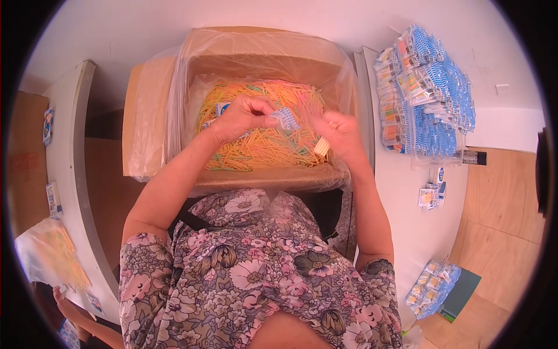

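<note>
My left hand (247,116) pinches a small clear packet with a blue-and-white pattern (286,119) over a cardboard box. Close by on the right, my right hand (343,136) is closed and partly blurred by motion. A short bundle of pale yellow sticks (321,146) pokes out below its fingers. Beneath both hands, loose thin sticks (261,150) in yellow, orange, pink and green fill the box (152,116), which is lined with clear plastic film. Another blue-and-white packet (221,109) lies on the sticks, partly hidden by my left hand.
A large pile of filled packets (424,93) stands on the white table (389,203) at right, in a clear tub. Nearer are a few loose packets (429,196) and a bagged bundle (431,288). At lower left, another person's hand (64,302) is beside a bag of sticks (55,253).
</note>
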The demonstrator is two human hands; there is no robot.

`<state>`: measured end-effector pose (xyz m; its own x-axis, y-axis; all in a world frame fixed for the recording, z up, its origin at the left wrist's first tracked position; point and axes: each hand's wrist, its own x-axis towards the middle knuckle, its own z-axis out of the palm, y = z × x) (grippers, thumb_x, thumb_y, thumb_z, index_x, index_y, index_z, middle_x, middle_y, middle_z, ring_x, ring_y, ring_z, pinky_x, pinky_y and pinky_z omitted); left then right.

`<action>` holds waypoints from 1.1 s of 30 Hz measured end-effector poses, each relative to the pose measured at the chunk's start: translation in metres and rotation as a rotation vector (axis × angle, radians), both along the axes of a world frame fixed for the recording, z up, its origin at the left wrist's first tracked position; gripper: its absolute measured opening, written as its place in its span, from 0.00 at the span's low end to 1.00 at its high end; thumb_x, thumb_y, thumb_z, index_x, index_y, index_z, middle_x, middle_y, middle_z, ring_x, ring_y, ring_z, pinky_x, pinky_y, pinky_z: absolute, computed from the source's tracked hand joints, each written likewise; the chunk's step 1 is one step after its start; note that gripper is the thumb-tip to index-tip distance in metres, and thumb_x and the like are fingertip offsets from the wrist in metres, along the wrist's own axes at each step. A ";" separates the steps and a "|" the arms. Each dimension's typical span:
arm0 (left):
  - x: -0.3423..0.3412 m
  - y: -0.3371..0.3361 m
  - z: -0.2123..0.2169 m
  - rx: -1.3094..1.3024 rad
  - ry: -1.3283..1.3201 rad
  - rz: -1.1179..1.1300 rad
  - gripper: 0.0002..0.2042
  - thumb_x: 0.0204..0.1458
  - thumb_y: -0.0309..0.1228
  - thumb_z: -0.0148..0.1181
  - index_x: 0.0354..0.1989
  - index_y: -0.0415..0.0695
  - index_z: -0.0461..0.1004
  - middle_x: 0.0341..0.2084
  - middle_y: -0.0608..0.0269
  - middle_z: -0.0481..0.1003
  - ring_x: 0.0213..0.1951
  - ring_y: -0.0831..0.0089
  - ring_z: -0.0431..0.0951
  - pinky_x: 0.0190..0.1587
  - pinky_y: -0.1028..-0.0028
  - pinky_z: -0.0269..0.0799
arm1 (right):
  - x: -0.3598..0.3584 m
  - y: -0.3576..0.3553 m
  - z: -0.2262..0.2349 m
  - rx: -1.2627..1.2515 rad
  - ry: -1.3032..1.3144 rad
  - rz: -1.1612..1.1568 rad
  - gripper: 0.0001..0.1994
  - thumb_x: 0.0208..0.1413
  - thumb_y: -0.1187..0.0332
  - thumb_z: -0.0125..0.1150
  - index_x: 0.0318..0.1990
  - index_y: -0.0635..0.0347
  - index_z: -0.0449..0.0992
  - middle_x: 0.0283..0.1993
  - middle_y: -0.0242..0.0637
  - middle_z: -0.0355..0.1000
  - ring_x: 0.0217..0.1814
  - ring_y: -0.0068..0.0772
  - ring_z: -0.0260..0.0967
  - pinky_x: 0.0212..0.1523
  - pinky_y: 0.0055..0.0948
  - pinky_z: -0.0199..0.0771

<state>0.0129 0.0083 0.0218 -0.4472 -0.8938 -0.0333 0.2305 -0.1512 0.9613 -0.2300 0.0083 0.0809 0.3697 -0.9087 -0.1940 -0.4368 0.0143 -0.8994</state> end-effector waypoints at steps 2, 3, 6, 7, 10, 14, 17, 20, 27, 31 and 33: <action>0.000 0.001 0.000 0.003 0.024 -0.016 0.04 0.44 0.18 0.61 0.29 0.37 0.78 0.31 0.66 0.74 0.34 0.79 0.73 0.40 0.78 0.68 | 0.010 -0.005 0.022 0.081 -0.192 -0.092 0.10 0.53 0.68 0.58 0.23 0.62 0.74 0.21 0.20 0.65 0.25 0.11 0.59 0.22 0.18 0.57; -0.001 0.002 0.000 0.007 0.049 -0.030 0.05 0.43 0.18 0.62 0.29 0.37 0.78 0.31 0.65 0.74 0.35 0.78 0.73 0.40 0.78 0.68 | 0.016 -0.006 0.025 0.081 -0.192 -0.095 0.10 0.53 0.68 0.58 0.23 0.62 0.74 0.21 0.20 0.65 0.25 0.11 0.59 0.22 0.18 0.57; -0.003 0.003 0.006 -0.033 -0.018 -0.079 0.06 0.42 0.18 0.62 0.30 0.38 0.78 0.32 0.64 0.74 0.36 0.77 0.72 0.41 0.77 0.68 | 0.034 -0.011 0.023 0.141 -0.259 -0.143 0.08 0.53 0.68 0.59 0.25 0.61 0.75 0.21 0.20 0.63 0.24 0.09 0.57 0.22 0.16 0.55; -0.005 0.003 0.008 -0.033 -0.015 -0.079 0.06 0.42 0.18 0.62 0.30 0.38 0.78 0.32 0.64 0.74 0.36 0.77 0.72 0.41 0.77 0.68 | 0.036 -0.014 0.020 0.143 -0.231 -0.132 0.08 0.53 0.68 0.59 0.25 0.60 0.75 0.21 0.20 0.63 0.23 0.09 0.57 0.21 0.16 0.55; -0.004 0.004 0.009 -0.076 -0.041 -0.119 0.06 0.42 0.18 0.62 0.30 0.40 0.79 0.33 0.64 0.74 0.37 0.77 0.72 0.41 0.77 0.67 | 0.044 -0.017 0.020 0.071 -0.089 -0.069 0.09 0.53 0.67 0.59 0.24 0.59 0.74 0.19 0.20 0.63 0.22 0.09 0.58 0.19 0.18 0.56; -0.005 0.004 0.003 -0.058 -0.006 -0.117 0.06 0.43 0.20 0.63 0.31 0.39 0.79 0.34 0.64 0.75 0.38 0.78 0.72 0.42 0.77 0.67 | 0.054 -0.015 0.018 -0.202 0.085 -0.065 0.13 0.54 0.66 0.58 0.21 0.62 0.71 0.17 0.22 0.63 0.22 0.12 0.60 0.18 0.22 0.57; -0.001 0.004 0.003 0.016 -0.018 -0.112 0.06 0.45 0.22 0.63 0.33 0.39 0.79 0.33 0.65 0.76 0.37 0.80 0.72 0.42 0.77 0.68 | 0.063 -0.014 0.028 -0.711 0.324 0.131 0.14 0.56 0.65 0.55 0.23 0.65 0.70 0.18 0.24 0.64 0.22 0.16 0.62 0.20 0.22 0.59; -0.001 0.005 0.002 0.072 0.005 -0.107 0.06 0.48 0.23 0.61 0.35 0.38 0.79 0.32 0.66 0.76 0.36 0.81 0.72 0.41 0.77 0.68 | 0.064 -0.010 0.037 -0.667 0.208 0.238 0.10 0.56 0.67 0.54 0.27 0.65 0.72 0.23 0.27 0.67 0.25 0.18 0.64 0.23 0.23 0.62; -0.005 0.008 0.000 0.086 0.027 -0.035 0.07 0.50 0.24 0.59 0.37 0.39 0.79 0.26 0.70 0.77 0.31 0.83 0.72 0.40 0.79 0.69 | 0.036 -0.005 0.032 -0.311 -0.171 0.055 0.07 0.54 0.70 0.56 0.38 0.62 0.74 0.33 0.32 0.71 0.33 0.21 0.66 0.31 0.22 0.67; -0.014 0.008 0.007 0.111 0.018 -0.076 0.07 0.51 0.27 0.59 0.36 0.38 0.79 0.26 0.69 0.77 0.32 0.83 0.73 0.40 0.80 0.69 | 0.042 0.027 0.017 -0.511 0.008 -0.039 0.12 0.52 0.72 0.59 0.44 0.62 0.72 0.36 0.38 0.73 0.36 0.27 0.70 0.37 0.24 0.70; -0.021 0.002 0.009 0.050 -0.346 -0.110 0.08 0.49 0.27 0.59 0.36 0.39 0.78 0.29 0.68 0.76 0.32 0.82 0.71 0.38 0.79 0.67 | 0.034 0.036 -0.001 -0.593 0.086 -0.088 0.15 0.50 0.72 0.60 0.46 0.63 0.70 0.38 0.43 0.73 0.38 0.32 0.73 0.39 0.28 0.71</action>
<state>-0.0083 0.0104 0.0307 -0.4948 -0.8347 -0.2417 -0.1276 -0.2053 0.9703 -0.1962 0.0444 0.0796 0.2934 -0.8976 0.3289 -0.5282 -0.4390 -0.7268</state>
